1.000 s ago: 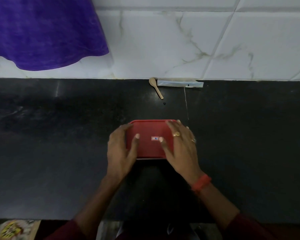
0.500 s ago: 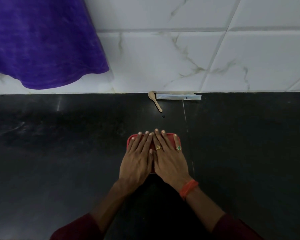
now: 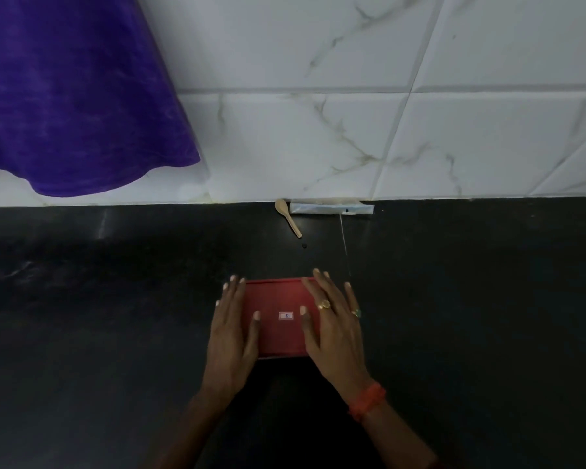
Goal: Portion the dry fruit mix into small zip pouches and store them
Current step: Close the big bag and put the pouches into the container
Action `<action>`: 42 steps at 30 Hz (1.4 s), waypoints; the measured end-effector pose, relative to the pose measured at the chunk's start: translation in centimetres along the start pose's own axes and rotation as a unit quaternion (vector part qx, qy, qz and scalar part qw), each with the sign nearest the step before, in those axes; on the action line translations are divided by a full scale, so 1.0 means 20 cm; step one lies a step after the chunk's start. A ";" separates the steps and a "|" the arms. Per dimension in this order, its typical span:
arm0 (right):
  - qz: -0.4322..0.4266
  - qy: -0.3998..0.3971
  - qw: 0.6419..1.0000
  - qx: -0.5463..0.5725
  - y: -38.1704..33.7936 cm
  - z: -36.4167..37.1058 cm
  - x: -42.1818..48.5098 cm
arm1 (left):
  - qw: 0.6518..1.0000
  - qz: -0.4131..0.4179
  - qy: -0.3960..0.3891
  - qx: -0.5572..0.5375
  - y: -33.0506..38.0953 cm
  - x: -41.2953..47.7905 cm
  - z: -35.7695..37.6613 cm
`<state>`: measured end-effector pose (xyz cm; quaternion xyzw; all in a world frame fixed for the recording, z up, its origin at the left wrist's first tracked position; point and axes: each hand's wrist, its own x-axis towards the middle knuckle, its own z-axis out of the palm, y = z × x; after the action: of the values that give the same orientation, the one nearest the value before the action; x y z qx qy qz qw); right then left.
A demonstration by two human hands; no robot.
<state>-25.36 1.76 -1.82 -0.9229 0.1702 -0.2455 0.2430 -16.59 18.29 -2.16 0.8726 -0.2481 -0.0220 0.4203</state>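
Note:
A red lidded box [image 3: 279, 328] with a small white label sits on the black counter [image 3: 115, 316] in front of me. My left hand [image 3: 232, 333] grips its left side, fingers along the edge and thumb on the lid. My right hand [image 3: 334, 326] covers the right side, with two rings and its thumb on the lid. A flat clear zip pouch stack [image 3: 332, 208] lies against the wall, with a small wooden spoon [image 3: 286, 216] beside it. The box's contents are hidden.
A purple cloth [image 3: 75, 96] hangs over the white marble-pattern tile wall [image 3: 454, 130] at the upper left. A small dark bit [image 3: 304, 245] lies on the counter just below the spoon's handle.
Half a second ago both hands lay side by side flat on the middle of the lid. Now they have spread apart to the box's left and right sides.

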 end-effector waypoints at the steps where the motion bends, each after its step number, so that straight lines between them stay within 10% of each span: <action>1: 0.041 0.000 0.999 0.021 0.01 -0.02 -0.03 | 0.998 -0.053 0.007 -0.039 -0.01 -0.04 -0.03; 6: 0.275 -0.095 0.939 0.184 0.04 -0.10 -0.17 | 0.970 -0.201 -0.008 -0.138 -0.06 -0.20 -0.11; 13: 0.361 -0.104 0.889 0.261 -0.06 -0.13 -0.20 | 0.961 -0.212 -0.025 -0.178 -0.08 -0.21 -0.12; 42: 0.286 -0.060 0.906 0.307 -0.06 0.32 0.96 | 0.962 -0.192 0.061 -0.185 -0.36 0.92 -0.26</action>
<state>-5.84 -3.19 1.14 -0.7274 0.3279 -0.1504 0.5838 3.77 17.59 -0.97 0.8103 -0.0407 -0.0945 0.5769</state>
